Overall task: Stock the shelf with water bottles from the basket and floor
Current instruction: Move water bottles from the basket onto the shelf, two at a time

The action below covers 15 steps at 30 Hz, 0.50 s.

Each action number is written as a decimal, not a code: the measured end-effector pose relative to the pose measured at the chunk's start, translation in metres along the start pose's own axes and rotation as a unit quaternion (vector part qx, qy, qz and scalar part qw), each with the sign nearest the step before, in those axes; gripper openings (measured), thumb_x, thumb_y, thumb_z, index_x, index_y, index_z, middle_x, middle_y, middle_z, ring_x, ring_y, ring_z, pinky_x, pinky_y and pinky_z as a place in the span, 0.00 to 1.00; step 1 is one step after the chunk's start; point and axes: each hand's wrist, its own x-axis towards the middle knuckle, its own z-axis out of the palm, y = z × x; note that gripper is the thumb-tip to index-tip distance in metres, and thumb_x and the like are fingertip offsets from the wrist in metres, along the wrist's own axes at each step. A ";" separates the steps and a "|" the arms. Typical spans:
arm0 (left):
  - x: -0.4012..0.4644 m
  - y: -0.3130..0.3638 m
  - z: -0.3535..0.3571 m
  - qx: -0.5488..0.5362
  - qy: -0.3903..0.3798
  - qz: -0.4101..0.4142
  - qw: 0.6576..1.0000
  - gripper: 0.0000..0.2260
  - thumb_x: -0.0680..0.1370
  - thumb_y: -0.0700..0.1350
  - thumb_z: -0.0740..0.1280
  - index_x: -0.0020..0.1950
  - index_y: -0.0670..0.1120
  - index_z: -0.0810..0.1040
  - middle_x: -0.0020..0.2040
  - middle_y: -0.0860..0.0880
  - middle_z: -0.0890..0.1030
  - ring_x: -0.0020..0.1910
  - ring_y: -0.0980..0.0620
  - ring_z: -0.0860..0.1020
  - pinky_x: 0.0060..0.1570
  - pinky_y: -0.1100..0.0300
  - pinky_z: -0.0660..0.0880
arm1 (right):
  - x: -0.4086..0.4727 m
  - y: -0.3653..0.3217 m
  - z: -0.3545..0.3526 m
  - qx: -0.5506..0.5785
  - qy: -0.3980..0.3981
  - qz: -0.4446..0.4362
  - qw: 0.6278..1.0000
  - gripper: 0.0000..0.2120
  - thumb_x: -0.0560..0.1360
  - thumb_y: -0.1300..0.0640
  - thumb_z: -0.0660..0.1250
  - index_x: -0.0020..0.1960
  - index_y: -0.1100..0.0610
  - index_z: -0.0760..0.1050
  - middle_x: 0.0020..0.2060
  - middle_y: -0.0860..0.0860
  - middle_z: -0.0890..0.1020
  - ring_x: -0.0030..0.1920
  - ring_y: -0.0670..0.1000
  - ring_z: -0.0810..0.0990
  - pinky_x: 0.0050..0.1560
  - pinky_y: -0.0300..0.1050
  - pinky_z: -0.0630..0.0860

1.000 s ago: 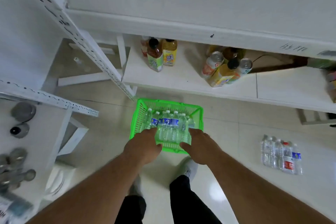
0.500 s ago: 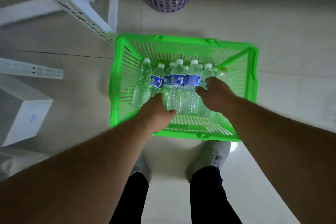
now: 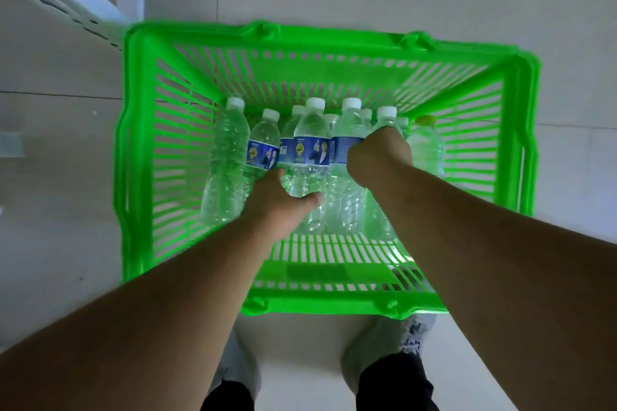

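Fingers of the left hand (image 3: 278,202) curl around a blue-labelled water bottle (image 3: 309,157); those of the right hand (image 3: 379,157) grasp the neighbouring bottle (image 3: 347,130). Around both hands, more bottles lie packed inside the green basket (image 3: 150,157) on the floor (image 3: 56,210).

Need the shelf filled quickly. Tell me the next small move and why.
Probably close both grips and lift. The left hand and right hand are already down among the upright water bottles in the green basket, and none has left it yet.
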 end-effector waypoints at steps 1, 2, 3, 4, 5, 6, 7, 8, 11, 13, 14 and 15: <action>0.001 -0.002 -0.003 -0.005 0.003 -0.007 1.000 0.45 0.67 0.63 0.76 0.78 0.50 0.60 0.76 0.45 0.67 0.57 0.50 0.79 0.53 0.59 0.75 | 0.002 0.000 0.003 0.006 0.005 0.014 1.000 0.18 0.76 0.61 0.66 0.34 0.56 0.59 0.41 0.54 0.74 0.45 0.58 0.77 0.42 0.43 0.69; 0.003 -0.004 -0.006 -0.007 0.005 -0.013 1.000 0.46 0.67 0.63 0.76 0.78 0.49 0.60 0.76 0.45 0.68 0.57 0.49 0.79 0.53 0.56 0.77 | 0.003 0.001 0.005 0.012 0.010 0.024 1.000 0.18 0.75 0.60 0.68 0.34 0.56 0.60 0.36 0.52 0.73 0.40 0.56 0.75 0.41 0.42 0.69; 0.004 -0.005 -0.008 -0.006 0.002 -0.017 1.000 0.46 0.67 0.63 0.76 0.78 0.50 0.61 0.75 0.45 0.69 0.59 0.48 0.79 0.55 0.54 0.79 | 0.006 0.002 0.007 0.028 0.009 0.025 0.999 0.18 0.75 0.57 0.70 0.34 0.56 0.62 0.32 0.51 0.72 0.35 0.54 0.73 0.38 0.41 0.69; 0.006 -0.007 -0.011 -0.006 -0.005 -0.020 1.000 0.45 0.67 0.63 0.76 0.77 0.50 0.61 0.74 0.45 0.70 0.61 0.47 0.78 0.56 0.52 0.79 | 0.006 0.003 0.007 0.028 0.007 0.026 0.999 0.19 0.75 0.55 0.71 0.33 0.56 0.63 0.30 0.50 0.70 0.31 0.52 0.71 0.33 0.40 0.68; 0.008 -0.008 -0.012 -0.009 -0.014 -0.024 1.000 0.45 0.66 0.63 0.76 0.77 0.50 0.63 0.73 0.45 0.71 0.62 0.46 0.77 0.57 0.51 0.79 | 0.007 0.003 0.008 0.039 0.010 0.023 0.999 0.19 0.74 0.53 0.71 0.33 0.55 0.65 0.29 0.49 0.70 0.28 0.50 0.69 0.29 0.38 0.65; 0.009 -0.008 -0.012 -0.015 -0.020 -0.027 0.999 0.44 0.66 0.64 0.76 0.76 0.50 0.64 0.72 0.46 0.72 0.62 0.46 0.77 0.56 0.51 0.79 | 0.009 0.005 0.009 0.045 0.012 0.022 0.999 0.18 0.74 0.52 0.72 0.32 0.56 0.66 0.28 0.49 0.71 0.28 0.48 0.69 0.26 0.38 0.62; 0.011 -0.008 -0.012 -0.022 -0.023 -0.028 0.999 0.44 0.66 0.64 0.76 0.76 0.50 0.64 0.71 0.46 0.73 0.62 0.47 0.77 0.56 0.52 0.79 | 0.012 0.006 0.010 0.048 0.012 0.019 0.999 0.18 0.73 0.51 0.72 0.32 0.56 0.67 0.28 0.50 0.72 0.27 0.48 0.70 0.25 0.37 0.60; 0.013 -0.007 -0.011 -0.027 -0.024 -0.027 0.999 0.44 0.66 0.65 0.76 0.76 0.49 0.65 0.71 0.46 0.74 0.61 0.47 0.77 0.57 0.53 0.77 | 0.012 0.004 0.011 0.046 0.015 0.014 0.999 0.18 0.73 0.49 0.72 0.32 0.56 0.68 0.28 0.50 0.73 0.27 0.49 0.70 0.25 0.37 0.60; 0.016 -0.001 -0.006 -0.005 -0.019 -0.017 1.000 0.43 0.65 0.67 0.75 0.71 0.45 0.69 0.66 0.45 0.77 0.58 0.49 0.79 0.47 0.62 0.70 | 0.013 -0.005 0.018 0.059 -0.002 0.003 0.998 0.20 0.71 0.44 0.72 0.42 0.58 0.68 0.32 0.49 0.72 0.32 0.51 0.73 0.30 0.39 0.64; 0.018 0.002 -0.002 0.000 0.004 -0.013 1.000 0.35 0.65 0.65 0.76 0.63 0.45 0.74 0.56 0.49 0.79 0.45 0.56 0.77 0.37 0.67 0.66 | 0.012 -0.012 0.024 0.076 -0.039 0.017 0.996 0.25 0.73 0.44 0.72 0.56 0.59 0.66 0.40 0.51 0.72 0.42 0.55 0.75 0.40 0.43 0.67; 0.020 0.003 -0.001 -0.014 0.010 -0.015 1.000 0.30 0.65 0.63 0.78 0.59 0.47 0.75 0.53 0.52 0.79 0.42 0.58 0.76 0.34 0.67 0.68 | 0.014 -0.014 0.026 0.079 -0.051 0.015 0.995 0.28 0.74 0.44 0.71 0.63 0.60 0.65 0.46 0.53 0.74 0.47 0.56 0.75 0.43 0.44 0.67; 0.022 0.003 0.000 -0.032 0.006 -0.020 0.999 0.27 0.65 0.60 0.79 0.56 0.47 0.77 0.52 0.53 0.80 0.42 0.57 0.78 0.35 0.64 0.73 | 0.014 -0.015 0.026 0.080 -0.059 0.008 0.995 0.31 0.74 0.44 0.71 0.66 0.61 0.64 0.51 0.55 0.76 0.49 0.57 0.75 0.44 0.44 0.67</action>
